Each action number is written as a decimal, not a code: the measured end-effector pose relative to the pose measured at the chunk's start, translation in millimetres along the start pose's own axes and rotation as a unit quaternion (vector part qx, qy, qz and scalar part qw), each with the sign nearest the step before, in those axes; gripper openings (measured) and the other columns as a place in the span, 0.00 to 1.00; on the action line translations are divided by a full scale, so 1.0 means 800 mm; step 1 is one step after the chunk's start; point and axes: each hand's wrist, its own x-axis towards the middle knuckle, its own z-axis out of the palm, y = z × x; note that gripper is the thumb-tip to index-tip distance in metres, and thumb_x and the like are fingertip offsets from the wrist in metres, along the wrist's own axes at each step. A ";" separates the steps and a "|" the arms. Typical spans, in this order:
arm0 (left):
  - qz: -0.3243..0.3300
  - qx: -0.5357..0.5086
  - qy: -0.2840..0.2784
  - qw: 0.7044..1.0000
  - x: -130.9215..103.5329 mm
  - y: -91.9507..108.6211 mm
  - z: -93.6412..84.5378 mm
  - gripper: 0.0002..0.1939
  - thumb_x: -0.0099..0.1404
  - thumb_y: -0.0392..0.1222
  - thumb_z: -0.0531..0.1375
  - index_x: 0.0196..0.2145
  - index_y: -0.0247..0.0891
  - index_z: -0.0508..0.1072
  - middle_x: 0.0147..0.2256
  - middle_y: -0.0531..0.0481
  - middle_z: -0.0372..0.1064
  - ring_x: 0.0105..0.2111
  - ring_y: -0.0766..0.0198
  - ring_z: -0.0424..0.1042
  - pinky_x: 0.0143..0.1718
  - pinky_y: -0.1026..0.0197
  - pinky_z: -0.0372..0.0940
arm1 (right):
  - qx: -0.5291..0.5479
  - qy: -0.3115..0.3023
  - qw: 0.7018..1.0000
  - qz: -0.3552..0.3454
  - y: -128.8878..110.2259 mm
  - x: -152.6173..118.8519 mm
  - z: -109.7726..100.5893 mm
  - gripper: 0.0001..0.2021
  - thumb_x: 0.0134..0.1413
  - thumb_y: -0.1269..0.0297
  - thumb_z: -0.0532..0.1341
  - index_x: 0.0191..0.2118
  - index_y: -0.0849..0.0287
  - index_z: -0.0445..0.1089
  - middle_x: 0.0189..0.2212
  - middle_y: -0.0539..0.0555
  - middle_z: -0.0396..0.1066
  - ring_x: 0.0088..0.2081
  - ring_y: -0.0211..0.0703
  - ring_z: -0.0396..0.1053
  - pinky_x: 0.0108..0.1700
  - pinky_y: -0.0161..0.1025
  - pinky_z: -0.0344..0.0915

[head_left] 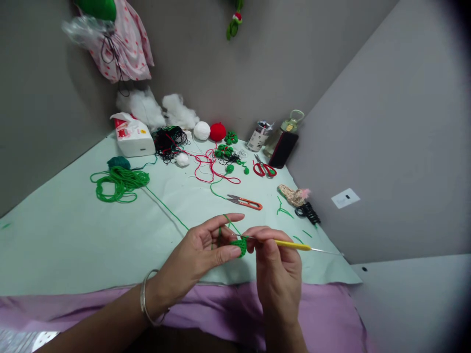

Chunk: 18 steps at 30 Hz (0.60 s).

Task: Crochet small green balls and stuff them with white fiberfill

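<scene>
Between the fingertips of my left hand (206, 247) is a small green crochet piece (241, 247), pinched by the thumb. Green yarn loops over that hand's raised index finger and runs back to a loose green yarn bundle (121, 184) on the left of the table. My right hand (277, 264) is closed around a yellow-handled crochet hook (294, 244). The hook's thin metal tip meets the green piece and the yarn; its other thin end points right. Whether the tip is inside a stitch is too small to tell.
Orange thread snips (246, 202) lie just beyond my hands, with red-handled scissors (265, 169) behind. Red yarn strands (211, 169), a tissue pack (132, 137), a red yarn ball (218, 132) and a bottle leaning with a dark phone (284, 148) stand farther back. Grey walls border the table.
</scene>
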 end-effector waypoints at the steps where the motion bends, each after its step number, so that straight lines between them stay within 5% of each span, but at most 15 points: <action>1: 0.002 0.005 0.001 1.000 0.000 0.000 -0.001 0.26 0.60 0.41 0.74 0.56 0.46 0.80 0.36 0.52 0.71 0.40 0.62 0.70 0.50 0.57 0.64 | 0.009 0.005 1.000 0.005 0.000 0.001 0.001 0.08 0.70 0.63 0.62 0.39 0.54 0.79 0.35 0.53 0.80 0.31 0.39 0.72 0.35 0.37 0.71; 7: 0.013 0.055 0.019 0.998 -0.003 0.007 -0.001 0.24 0.62 0.43 0.72 0.55 0.46 0.80 0.36 0.52 0.71 0.40 0.61 0.69 0.47 0.57 0.64 | 0.015 -0.022 1.000 0.011 -0.009 0.005 -0.003 0.11 0.73 0.62 0.57 0.39 0.54 0.76 0.32 0.51 0.79 0.32 0.39 0.73 0.35 0.37 0.72; 11: 0.044 0.132 0.058 0.989 -0.008 0.008 0.002 0.23 0.62 0.41 0.70 0.55 0.46 0.80 0.36 0.52 0.71 0.40 0.59 0.69 0.49 0.56 0.64 | -0.092 -0.066 0.993 -0.046 -0.015 0.000 -0.010 0.12 0.74 0.68 0.54 0.43 0.52 0.75 0.36 0.52 0.79 0.36 0.40 0.75 0.39 0.38 0.74; 15: 0.088 0.182 0.119 0.972 -0.010 0.001 0.008 0.25 0.61 0.39 0.71 0.57 0.47 0.80 0.35 0.53 0.70 0.41 0.59 0.68 0.54 0.55 0.62 | -0.315 -0.123 0.914 -0.226 -0.004 -0.008 -0.015 0.14 0.68 0.74 0.59 0.52 0.52 0.76 0.42 0.56 0.79 0.43 0.45 0.77 0.42 0.41 0.76; 18: 0.000 0.036 0.070 0.997 -0.007 0.000 0.010 0.33 0.60 0.43 0.73 0.63 0.46 0.75 0.37 0.52 0.72 0.40 0.61 0.69 0.51 0.57 0.64 | -0.387 -0.091 0.864 -0.309 0.007 -0.014 -0.016 0.19 0.64 0.76 0.64 0.55 0.48 0.77 0.44 0.56 0.79 0.43 0.47 0.77 0.40 0.41 0.76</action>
